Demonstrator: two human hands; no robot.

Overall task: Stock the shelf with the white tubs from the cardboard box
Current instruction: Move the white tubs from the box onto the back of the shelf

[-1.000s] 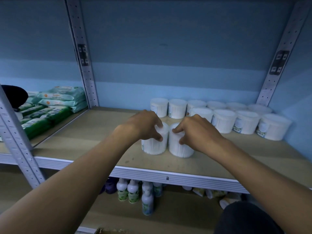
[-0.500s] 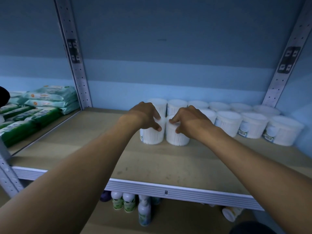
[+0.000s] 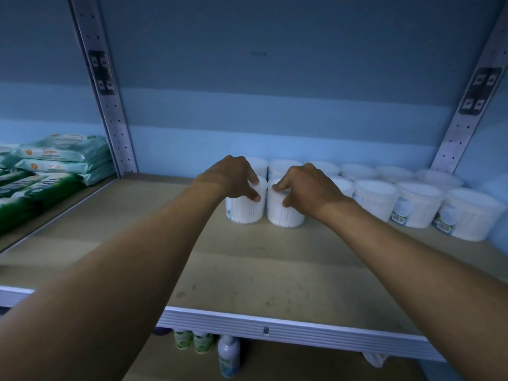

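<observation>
Hands have slid two cotton-swab tubs deeper onto the wooden shelf [image 3: 247, 270] since a second ago, away from its front lip [image 3: 275, 325] and up against the stocked rows. Left hand [image 3: 233, 177] curls over the left tub [image 3: 244, 207], right hand [image 3: 305, 188] over the right tub [image 3: 283, 213], the pair touching side by side. Right of them, more white tubs [image 3: 417, 204] line the back. They look nearly placed; release seems next. Cardboard box is out of sight.

A blue wall [image 3: 275, 78] in dim light, banded paler lower down — two perforated metal uprights [image 3: 104, 86] stand against it. Left of the left upright, stacked wipe packs [image 3: 63, 158]; below, bottles [image 3: 228, 358].
</observation>
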